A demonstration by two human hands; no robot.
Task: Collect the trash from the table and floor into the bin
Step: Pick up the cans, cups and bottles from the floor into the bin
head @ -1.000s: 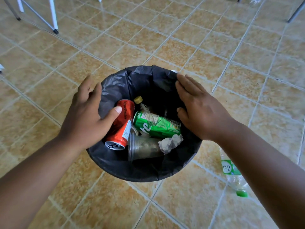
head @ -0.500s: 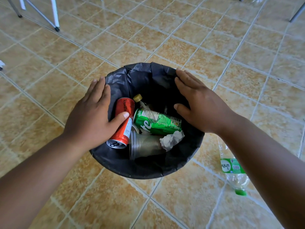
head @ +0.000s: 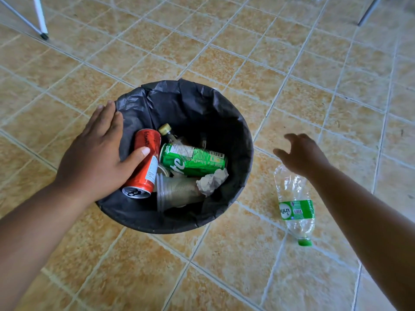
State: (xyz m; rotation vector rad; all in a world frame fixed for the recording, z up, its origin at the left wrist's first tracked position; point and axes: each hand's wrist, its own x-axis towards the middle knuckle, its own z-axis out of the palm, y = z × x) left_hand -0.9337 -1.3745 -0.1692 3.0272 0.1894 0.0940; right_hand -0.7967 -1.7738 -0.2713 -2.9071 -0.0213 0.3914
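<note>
A round bin (head: 170, 223) lined with a black bag stands on the tiled floor. Inside lie a red can (head: 146, 171), a green can (head: 193, 160), a clear plastic cup (head: 177, 191), a crumpled white paper (head: 212, 180) and a small bottle with a gold cap (head: 165, 129). My left hand (head: 96, 153) clasps the bin's left rim, fingers outside and thumb inside against the red can. An empty clear bottle (head: 295, 209) with a green label and green cap lies on the floor right of the bin. My right hand (head: 303, 153) hovers open just above that bottle's far end.
White metal legs (head: 41, 19) stand at the far left of the tiled floor. A grey leg (head: 368, 12) stands at the far right.
My right hand has left the bin's right rim and swung right, over the bottle on the floor. My left hand stays on the left rim.
</note>
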